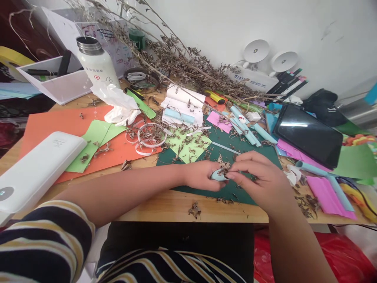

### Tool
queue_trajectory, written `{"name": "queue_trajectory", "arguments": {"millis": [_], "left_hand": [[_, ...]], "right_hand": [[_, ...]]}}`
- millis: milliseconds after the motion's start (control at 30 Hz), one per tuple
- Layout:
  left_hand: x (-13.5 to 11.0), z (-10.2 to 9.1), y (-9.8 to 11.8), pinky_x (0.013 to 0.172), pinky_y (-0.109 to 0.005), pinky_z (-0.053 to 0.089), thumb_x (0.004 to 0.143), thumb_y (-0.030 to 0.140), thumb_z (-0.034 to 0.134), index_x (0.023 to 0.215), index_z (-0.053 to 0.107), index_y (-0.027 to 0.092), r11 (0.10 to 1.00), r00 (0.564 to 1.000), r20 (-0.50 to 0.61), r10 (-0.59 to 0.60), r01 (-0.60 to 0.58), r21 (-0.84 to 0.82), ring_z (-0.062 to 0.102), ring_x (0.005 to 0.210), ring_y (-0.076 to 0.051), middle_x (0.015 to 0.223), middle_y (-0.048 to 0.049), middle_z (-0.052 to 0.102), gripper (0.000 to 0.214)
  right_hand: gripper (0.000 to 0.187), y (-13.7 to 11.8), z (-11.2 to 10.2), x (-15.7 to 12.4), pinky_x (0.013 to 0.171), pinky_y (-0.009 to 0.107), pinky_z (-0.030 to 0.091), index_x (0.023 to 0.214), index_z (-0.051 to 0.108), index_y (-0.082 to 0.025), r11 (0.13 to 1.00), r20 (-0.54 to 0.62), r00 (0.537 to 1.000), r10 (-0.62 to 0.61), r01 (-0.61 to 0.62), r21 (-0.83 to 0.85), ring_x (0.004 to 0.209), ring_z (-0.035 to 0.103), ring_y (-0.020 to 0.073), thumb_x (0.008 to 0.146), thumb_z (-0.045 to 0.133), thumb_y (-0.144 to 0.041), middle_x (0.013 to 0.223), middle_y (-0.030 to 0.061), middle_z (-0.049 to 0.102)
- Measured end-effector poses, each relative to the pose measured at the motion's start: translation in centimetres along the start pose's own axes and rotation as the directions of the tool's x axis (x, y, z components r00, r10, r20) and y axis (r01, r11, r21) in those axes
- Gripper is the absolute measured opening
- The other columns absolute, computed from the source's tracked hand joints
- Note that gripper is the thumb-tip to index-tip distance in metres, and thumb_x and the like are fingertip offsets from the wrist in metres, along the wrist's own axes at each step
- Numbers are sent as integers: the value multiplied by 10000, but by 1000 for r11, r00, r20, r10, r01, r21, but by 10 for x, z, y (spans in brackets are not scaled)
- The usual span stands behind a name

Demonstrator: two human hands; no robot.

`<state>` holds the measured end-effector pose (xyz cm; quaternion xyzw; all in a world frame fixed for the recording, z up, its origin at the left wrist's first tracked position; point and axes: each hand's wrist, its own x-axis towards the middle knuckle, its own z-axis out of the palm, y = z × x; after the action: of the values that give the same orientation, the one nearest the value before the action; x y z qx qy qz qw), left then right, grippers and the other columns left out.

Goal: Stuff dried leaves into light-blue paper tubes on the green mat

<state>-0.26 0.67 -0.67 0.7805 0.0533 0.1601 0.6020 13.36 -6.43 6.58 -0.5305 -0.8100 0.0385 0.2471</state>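
My left hand (203, 175) is closed around a light blue paper roll (217, 175), gripped near the front edge of the dark green mat (188, 184). Dried leaves (223, 166) stick up at the roll's open end. Thumb and fingers of my right hand (256, 175) pinch at those leaves from the right. Just beyond my hands a light green paper square (190, 145) lies on the mat, scattered with leaf bits. The lower part of the roll is hidden in my left fist.
Dried branches (176, 55) lean across the back. At left stand an open white bottle (96, 63) and a white power bank (44, 169). A black phone (309, 135) rests at right, near pink paper (330, 196). Blue paper rolls (246, 127) lie behind the mat. A tape roll (151, 135) sits on orange paper (59, 122).
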Motion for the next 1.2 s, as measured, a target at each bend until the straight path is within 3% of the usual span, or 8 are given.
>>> {"name": "queue_trajectory", "arguments": {"millis": [167,333,500,633,700,767,933,1200], "left_hand": [[0,0,-1,493,-172,319,625,94,461,575,365,154,998,999,-2,47,-47,30,348,515,-56,527,63,357,123],[-1,0,-1,501,-172,321,646,109,441,590,368,152,997,997,-5,76,-76,12,345,519,-55,537,61,344,101],[0,-1,0,543,-167,357,641,126,469,636,402,148,1000,999,-49,1,-1,-8,382,559,-59,588,55,400,71],[1,-2,0,611,-189,387,638,124,477,705,468,133,1000,999,-30,-12,13,28,441,626,-80,661,25,472,69],[1,-3,0,603,-191,388,635,118,476,716,476,130,999,999,-30,-16,17,32,444,617,-80,658,23,478,82],[1,-3,-1,581,-186,382,630,113,473,701,465,132,1000,999,-36,-5,6,28,432,593,-73,638,31,467,74],[2,-1,-2,557,-174,369,626,91,455,650,431,137,1000,999,-33,30,-30,10,410,580,-64,616,40,444,58],[-1,2,-2,553,-163,364,631,95,481,708,442,136,1000,996,-91,13,-14,-9,411,573,-55,617,49,442,95]], "right_hand": [[149,-2,-5,-9,732,366,412,809,586,-225,986,97,984,-147,154,-69,861,502,188,769,447,-187,973,60,537],[205,-10,-15,-7,762,425,395,916,575,-216,967,296,949,-110,171,-190,905,489,230,754,452,-191,1102,70,524],[194,-4,-11,-9,716,332,445,877,585,-214,991,112,986,-127,132,-36,845,531,169,772,437,-146,946,66,563],[173,4,-1,-14,682,295,462,851,571,-225,988,-204,977,59,-28,150,805,544,145,741,493,-116,889,41,555],[176,3,3,-14,584,269,460,861,563,-222,977,-270,955,125,-72,199,710,539,124,731,505,-118,889,36,545],[199,1,5,-10,558,262,456,906,557,-213,982,-233,968,94,-52,183,709,534,124,731,506,-132,920,46,539],[213,-3,4,-2,755,330,444,924,565,-191,991,-118,990,-83,95,98,892,511,167,742,469,-139,954,72,535],[191,1,-5,-5,648,334,420,849,593,-179,974,-52,973,-227,228,16,767,478,160,719,468,-117,977,87,531]]}}
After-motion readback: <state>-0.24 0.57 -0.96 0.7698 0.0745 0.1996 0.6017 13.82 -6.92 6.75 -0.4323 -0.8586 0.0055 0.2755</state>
